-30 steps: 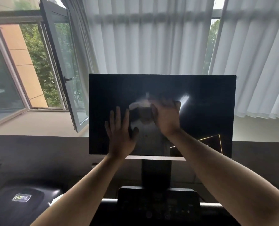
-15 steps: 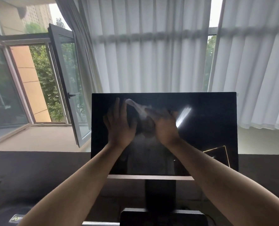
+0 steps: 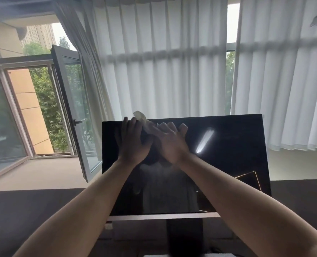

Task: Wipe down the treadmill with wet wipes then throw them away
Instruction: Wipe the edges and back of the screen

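The treadmill's black glossy screen [image 3: 228,154] stands upright in front of me on a dark post [image 3: 183,236]. A white wet wipe [image 3: 142,118] lies against the screen's top left part, and one crumpled end sticks up above the top edge. My left hand [image 3: 133,143] lies flat on the glass with straight fingers reaching the top edge, next to the wipe. My right hand [image 3: 170,143] presses the wipe against the screen with spread fingers. Most of the wipe is hidden under the two hands.
White pleated curtains [image 3: 172,71] hang behind the screen. An open window sash [image 3: 70,108] swings inward close to the screen's left edge. A dark ledge [image 3: 33,210] runs across behind the post. A light reflection [image 3: 204,140] glints on the glass right of my hands.
Both hands have slid the wipe upward from the middle of the screen to its top edge, where the wipe's end now pokes over. My view has tilted upward.
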Available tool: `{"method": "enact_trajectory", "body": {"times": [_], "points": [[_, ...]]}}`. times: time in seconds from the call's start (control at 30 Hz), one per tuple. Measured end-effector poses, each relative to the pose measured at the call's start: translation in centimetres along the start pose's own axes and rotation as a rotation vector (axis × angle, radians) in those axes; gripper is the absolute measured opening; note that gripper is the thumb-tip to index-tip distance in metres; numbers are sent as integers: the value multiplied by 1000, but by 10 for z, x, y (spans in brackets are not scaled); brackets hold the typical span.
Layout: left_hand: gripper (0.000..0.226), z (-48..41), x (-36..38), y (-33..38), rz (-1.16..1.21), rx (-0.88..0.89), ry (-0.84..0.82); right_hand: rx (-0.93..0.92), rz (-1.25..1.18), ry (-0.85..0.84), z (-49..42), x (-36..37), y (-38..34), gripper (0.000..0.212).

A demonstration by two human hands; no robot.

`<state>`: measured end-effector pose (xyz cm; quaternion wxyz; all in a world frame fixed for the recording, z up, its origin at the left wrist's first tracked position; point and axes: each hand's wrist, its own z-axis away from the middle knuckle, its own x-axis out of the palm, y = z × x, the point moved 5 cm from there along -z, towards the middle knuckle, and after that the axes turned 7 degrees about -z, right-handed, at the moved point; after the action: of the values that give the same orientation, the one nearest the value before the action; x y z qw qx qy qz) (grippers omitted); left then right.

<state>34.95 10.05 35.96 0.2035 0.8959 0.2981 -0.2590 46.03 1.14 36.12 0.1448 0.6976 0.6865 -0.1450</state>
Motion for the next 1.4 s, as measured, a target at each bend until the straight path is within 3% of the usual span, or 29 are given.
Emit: {"method": "enact_trajectory", "body": {"times": [0.07, 0.17, 0.23, 0.33, 0.43, 0.53, 0.63, 0.77, 0.9, 1.03, 1.27, 1.4], "points": [[56, 0, 1, 1, 12, -13, -11, 38, 49, -28, -2, -6, 14, 52], [68, 0, 1, 6, 25, -48, -35, 327, 61, -30, -4, -19, 42, 37], [65, -4, 3, 12, 28, -76, -49, 404, 55, -30, -5, -22, 44, 33], [50, -12, 7, 30, 57, -18, -54, 273, -66, -169, -11, -13, 23, 48], [27, -13, 11, 46, 191, 59, -30, 198, -43, -218, -17, -21, 21, 49], [44, -7, 15, 46, 104, 110, 6, 209, 47, -237, -11, -31, 45, 50], [60, -4, 18, 43, 64, 108, -21, 364, 136, -98, 1, -49, 80, 45], [56, -9, 23, 48, 31, 87, -30, 468, 175, -110, 6, -51, 93, 39], [42, -22, 36, 70, 88, 160, -120, 338, 99, -124, -5, -41, 68, 29], [35, -16, 30, 83, 74, 120, -58, 262, 113, -156, -7, -43, 73, 18], [51, -9, 29, 80, 20, 114, -82, 554, 232, -26, 6, -66, 122, 33], [50, -9, 30, 83, 9, 97, -79, 467, 129, -53, 2, -55, 100, 31]]}}
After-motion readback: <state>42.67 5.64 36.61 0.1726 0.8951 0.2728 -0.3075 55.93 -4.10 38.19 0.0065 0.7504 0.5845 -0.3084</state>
